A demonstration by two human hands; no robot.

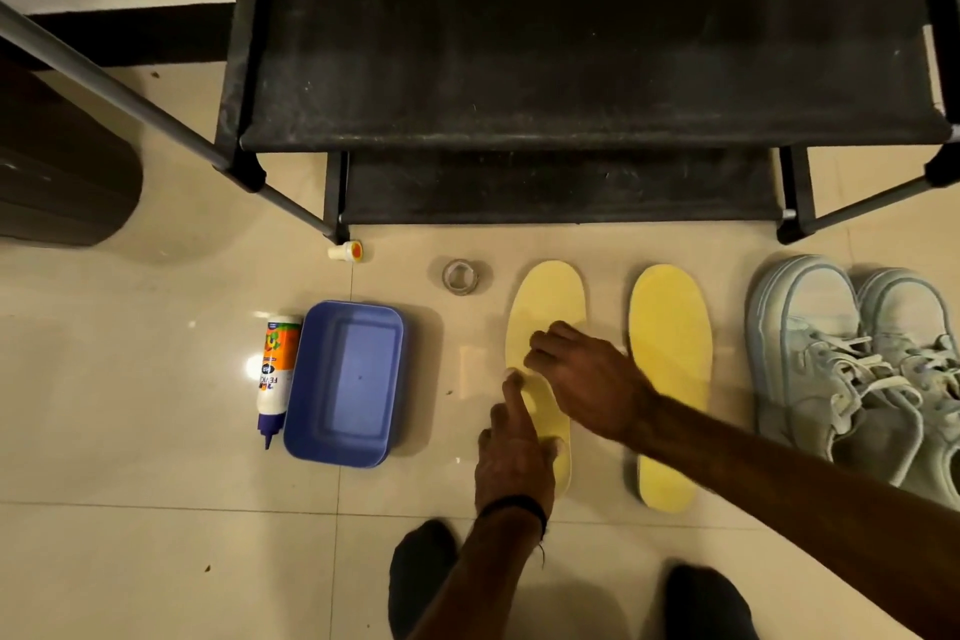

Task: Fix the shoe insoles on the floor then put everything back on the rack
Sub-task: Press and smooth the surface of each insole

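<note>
Two yellow insoles lie on the tiled floor in front of the black shoe rack (571,135). My left hand (511,457) presses on the heel half of the left insole (545,307), its index finger stretched along the insole's left edge. My right hand (582,374) rests fingers-down on the middle of that same insole. The right insole (670,327) lies untouched beside it. A pair of pale blue sneakers (852,369) stands at the far right. A glue bottle (275,369) lies uncapped at the left, its cap (347,252) by the rack leg.
A blue plastic tray (345,379) sits beside the glue bottle. A roll of clear tape (460,276) lies near the rack's front. A dark bin (62,172) stands at the left. My feet in dark socks (423,572) are at the bottom edge.
</note>
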